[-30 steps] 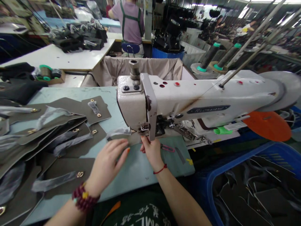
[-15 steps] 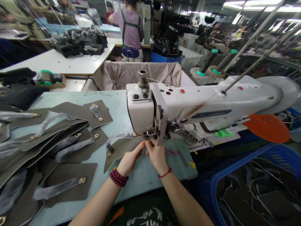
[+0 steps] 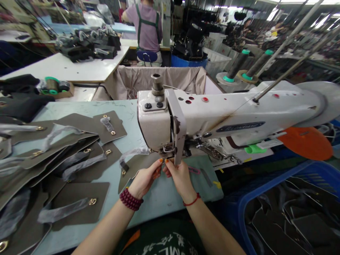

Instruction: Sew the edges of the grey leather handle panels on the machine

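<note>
A dark grey bag panel [image 3: 135, 163] with a plastic-wrapped strap [image 3: 135, 152] lies under the head of a white sewing machine [image 3: 155, 122]. At its near edge, just in front of the presser foot, my left hand [image 3: 145, 180] pinches the panel between thumb and fingers. Close beside it, my right hand [image 3: 181, 179] is also closed, thumb on top, at the same edge. The thumb tips are a small gap apart. My fingers hide most of what they grip. A pink tool [image 3: 194, 170] lies on the table right of my right hand.
Several grey panels with wrapped straps [image 3: 85, 166] are piled on the pale table [image 3: 127, 109] at left. A blue basket [image 3: 243, 216] of panels stands at lower right. Thread cones [image 3: 237, 65] rise behind the machine. Another person [image 3: 148, 26] sits farther back.
My hands have drawn slightly back from the needle area, and my right hand has turned so its thumb shows. The panel looks nearly still; the view has shifted a little.
</note>
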Demonstrator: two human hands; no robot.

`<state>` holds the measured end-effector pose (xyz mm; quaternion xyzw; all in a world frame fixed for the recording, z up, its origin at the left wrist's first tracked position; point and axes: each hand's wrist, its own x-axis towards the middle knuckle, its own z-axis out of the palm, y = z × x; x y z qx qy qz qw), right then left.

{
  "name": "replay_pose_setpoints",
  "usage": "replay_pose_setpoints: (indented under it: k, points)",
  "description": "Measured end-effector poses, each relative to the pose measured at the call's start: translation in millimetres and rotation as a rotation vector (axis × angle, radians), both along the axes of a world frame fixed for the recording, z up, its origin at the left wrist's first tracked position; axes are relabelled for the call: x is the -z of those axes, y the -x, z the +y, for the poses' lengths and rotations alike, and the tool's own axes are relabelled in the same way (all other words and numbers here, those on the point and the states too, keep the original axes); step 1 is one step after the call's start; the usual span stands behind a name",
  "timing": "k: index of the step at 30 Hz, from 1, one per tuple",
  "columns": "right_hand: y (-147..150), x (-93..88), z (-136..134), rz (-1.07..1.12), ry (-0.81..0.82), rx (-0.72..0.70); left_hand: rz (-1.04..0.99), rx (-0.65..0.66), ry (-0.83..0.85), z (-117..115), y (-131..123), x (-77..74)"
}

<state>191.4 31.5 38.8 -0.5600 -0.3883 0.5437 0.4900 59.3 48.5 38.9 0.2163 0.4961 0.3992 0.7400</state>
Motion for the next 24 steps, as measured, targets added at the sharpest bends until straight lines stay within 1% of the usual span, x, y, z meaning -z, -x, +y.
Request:
replay_pose_setpoints:
  k: [6,13,19,24]
  points:
    - [1.9,2.7,1.5,0.04,0.018,0.017,0.015,-0.017,-0.012,0.9,-1.6,0.0]
    - [1.8,3.7,-2.5,0.017,0.012,-0.004,0.091,-0.006,-0.052,10.6,-0.1,6.9]
    - [0.6,14.7,-10.8,0.037,0.064,-0.062,0.096,-0.013,-0.068,16.5,-1.0,7.6]
    - [1.7,21.0,-17.5,0.073,0.062,-0.101,0.115,-0.046,-0.074,18.2,-2.6,6.7]
